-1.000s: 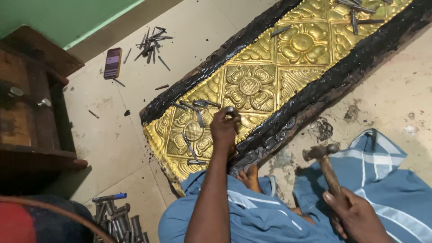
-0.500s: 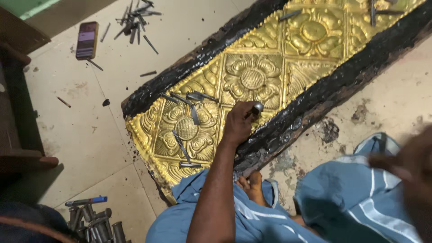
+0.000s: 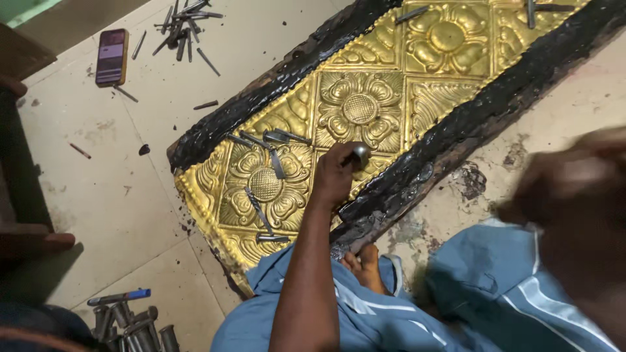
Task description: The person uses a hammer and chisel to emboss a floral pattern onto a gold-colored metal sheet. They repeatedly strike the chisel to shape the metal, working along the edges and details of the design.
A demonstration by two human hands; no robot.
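A gold-coloured embossed metal sheet (image 3: 360, 107) with flower panels lies in a long black pitch-covered board (image 3: 469, 120) on the floor. My left hand (image 3: 334, 175) grips a short steel punch (image 3: 360, 155) that stands upright on the sheet near its lower edge. My right hand (image 3: 574, 208) is raised close to the camera at the right, a dark blur. The hammer it held a second ago is lost in that blur. Several loose punches (image 3: 270, 153) lie on the sheet just left of my left hand.
A phone (image 3: 112, 57) and a scatter of steel tools (image 3: 182, 26) lie on the pale floor at the upper left. More tools (image 3: 127, 319) are heaped at the bottom left. Dark wooden furniture (image 3: 26, 241) lines the left edge. My bare foot (image 3: 365, 267) touches the board.
My right hand has swung up from low beside my knee with the hammer to a blurred position near the camera. The left hand stays on the punch. The view has shifted slightly.
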